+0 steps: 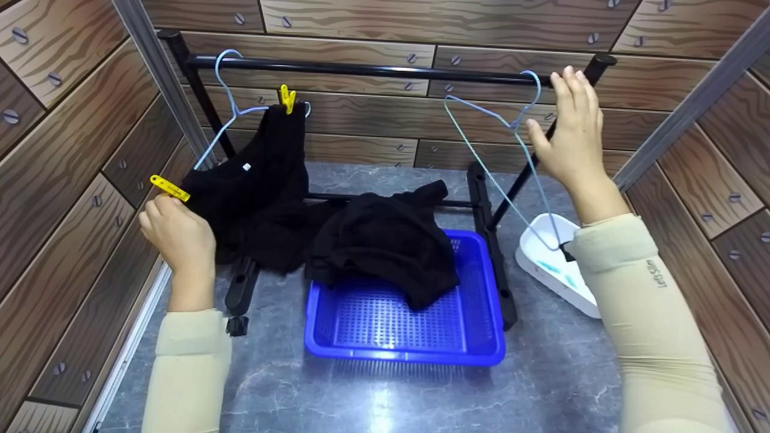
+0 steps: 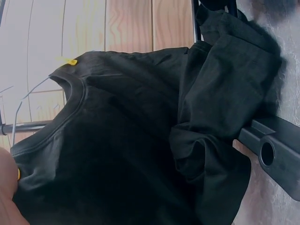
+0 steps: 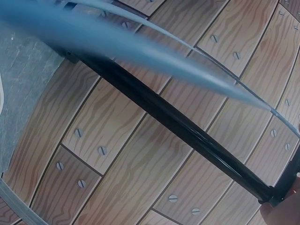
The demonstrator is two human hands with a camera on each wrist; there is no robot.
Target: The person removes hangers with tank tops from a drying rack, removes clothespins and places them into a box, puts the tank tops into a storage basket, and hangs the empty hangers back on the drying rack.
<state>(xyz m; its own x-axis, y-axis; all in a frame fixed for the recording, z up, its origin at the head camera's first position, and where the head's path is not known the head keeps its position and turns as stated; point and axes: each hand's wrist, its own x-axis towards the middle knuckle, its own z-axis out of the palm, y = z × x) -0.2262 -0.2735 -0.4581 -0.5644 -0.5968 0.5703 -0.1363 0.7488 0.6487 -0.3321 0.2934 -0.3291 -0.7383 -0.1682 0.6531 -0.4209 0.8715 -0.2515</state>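
My left hand (image 1: 178, 231) pinches a yellow clothespin (image 1: 170, 187) at the shoulder of a black shirt (image 1: 264, 162). The shirt hangs on a blue wire hanger (image 1: 227, 81) at the rack's left side, and a second yellow clothespin (image 1: 287, 99) clips its other shoulder. In the left wrist view, the shirt (image 2: 117, 140) fills the middle with its neckline open. With fingers straight and thumb spread, my right hand (image 1: 572, 135) rests at the right end of the black rail (image 1: 373, 69). Beside it hangs a bare blue hanger (image 1: 481, 111).
Below the rack, a blue basket (image 1: 403, 356) has another black garment (image 1: 385, 240) draped over its back rim. A white tub (image 1: 541, 267) with small blue items stands at the right, behind my forearm. Wood-patterned walls (image 1: 361, 114) close in the back and sides.
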